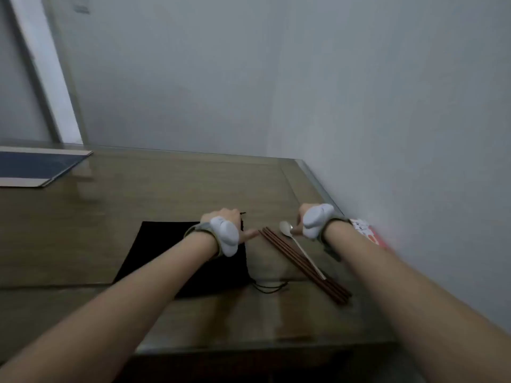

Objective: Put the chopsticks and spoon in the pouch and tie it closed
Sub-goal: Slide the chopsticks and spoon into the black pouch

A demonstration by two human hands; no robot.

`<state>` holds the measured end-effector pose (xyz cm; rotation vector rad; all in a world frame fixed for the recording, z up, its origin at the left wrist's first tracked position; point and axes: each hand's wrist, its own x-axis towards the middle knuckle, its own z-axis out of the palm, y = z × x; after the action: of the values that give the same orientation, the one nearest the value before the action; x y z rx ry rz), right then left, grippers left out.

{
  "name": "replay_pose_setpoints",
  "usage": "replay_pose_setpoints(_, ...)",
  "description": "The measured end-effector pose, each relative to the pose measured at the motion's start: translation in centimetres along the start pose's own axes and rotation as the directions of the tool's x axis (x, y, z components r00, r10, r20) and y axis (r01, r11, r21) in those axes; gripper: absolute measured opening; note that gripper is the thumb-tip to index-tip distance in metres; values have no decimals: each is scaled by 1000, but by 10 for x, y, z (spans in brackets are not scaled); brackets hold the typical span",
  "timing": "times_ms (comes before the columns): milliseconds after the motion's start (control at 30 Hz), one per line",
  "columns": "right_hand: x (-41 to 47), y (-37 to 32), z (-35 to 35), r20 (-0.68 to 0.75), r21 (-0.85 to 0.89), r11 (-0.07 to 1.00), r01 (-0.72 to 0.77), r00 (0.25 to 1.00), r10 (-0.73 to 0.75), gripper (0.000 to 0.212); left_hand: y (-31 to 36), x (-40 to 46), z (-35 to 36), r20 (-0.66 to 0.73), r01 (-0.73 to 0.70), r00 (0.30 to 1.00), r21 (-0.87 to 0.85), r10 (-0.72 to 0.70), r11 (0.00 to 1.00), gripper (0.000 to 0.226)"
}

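Up close, the left hand (221,218) rests on the top right corner of the black pouch (166,252), its fingers curled over the edge near the drawstring; whether they pinch the cloth cannot be told. The right hand (304,217) sits by the bowl of the metal spoon (300,251), its fingers hidden behind a white wrist device. Brown chopsticks (304,266) lie bundled just beside the spoon, right of the pouch, on the wooden bench (138,194). A blue book (33,167) lies far left.
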<state>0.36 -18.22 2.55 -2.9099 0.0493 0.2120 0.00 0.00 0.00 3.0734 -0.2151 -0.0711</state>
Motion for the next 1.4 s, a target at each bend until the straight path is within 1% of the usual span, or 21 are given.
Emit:
replay_pose_setpoints(67,-9,9,8,51,10,999,-53,997,52,38,5,-4,13,106,-8,994,-6,8,1000,62)
replay_pose_setpoints(133,-15,24,21,62,15,996,-89,994,88,40,7,-8,29,191,38,981,-4,-36,999,78)
replay_pose_setpoints(167,-16,29,25,75,21,994,-103,992,101,40,8,-9,35,228,66,972,4,-66,998,80)
replay_pose_setpoints(233,-18,37,33,90,51,990,-133,988,128,40,5,-8,43,258,95,961,14,-95,995,71)
replay_pose_setpoints(367,-10,44,42,88,89,981,-170,983,162,41,0,-9,49,252,102,963,-26,-92,994,59)
replay_pose_setpoints(467,-7,43,46,95,95,983,-160,984,151,41,-8,-12,48,244,57,969,-69,-38,996,52)
replay_pose_setpoints(533,-5,42,45,80,102,980,-172,983,164,39,-13,-15,45,246,22,969,-139,13,990,44)
replay_pose_setpoints(633,-2,38,37,-13,90,978,-187,982,189,21,-20,-18,43,200,7,978,-284,52,959,28)
replay_pose_setpoints(700,-3,33,29,-135,102,982,-161,975,174,27,-25,-21,44,101,14,995,-369,25,929,18)
replay_pose_setpoints(733,-3,33,25,-191,206,972,-117,969,157,25,-28,-22,43,61,21,998,-398,4,917,16)
replay_pose_setpoints(767,-4,34,23,-226,360,932,-42,965,130,23,-32,-23,42,42,30,999,-423,-14,906,16)
replay_pose_setpoints(800,-7,35,21,-212,518,855,29,972,96,24,-36,-24,42,32,38,999,-450,-27,892,16)
replay_pose_setpoints(833,-14,35,16,-160,637,768,72,986,41,25,-41,-26,40,20,44,999,-479,-39,877,17)
replay_pose_setpoints(867,-17,38,15,-79,704,707,72,997,-23,24,-45,-26,41,20,52,999,-505,-48,862,18)
replay_pose_setpoints(900,-21,39,12,-4,725,687,61,996,-84,22,-48,-28,41,12,55,998,-521,-57,852,20)
replay_pose_setpoints(967,-25,41,10,129,696,717,30,978,-166,21,-51,-28,43,1,66,997,-520,-76,851,24)
replay_pose_setpoints(1033,-25,40,9,183,672,741,14,966,-184,21,-52,-30,44,-22,70,995,-530,-97,845,24)
replay_pose_setpoints(1133,-27,27,7,184,624,780,38,964,-194,19,-54,-33,40,-50,50,994,-557,-94,829,20)
replay_pose_setpoints(1267,-25,-3,14,182,567,817,104,952,-247,24,-52,-35,34,-75,-56,997,-523,19,851,13)
replay_pose_setpoints(1333,-23,-21,26,192,536,835,122,946,-261,26,-50,-35,32,-99,-85,994,-506,40,859,12)
replay_pose_setpoints(1400,-20,-38,38,204,498,857,134,942,-266,19,-49,-35,31,-129,-93,991,-505,32,858,11)
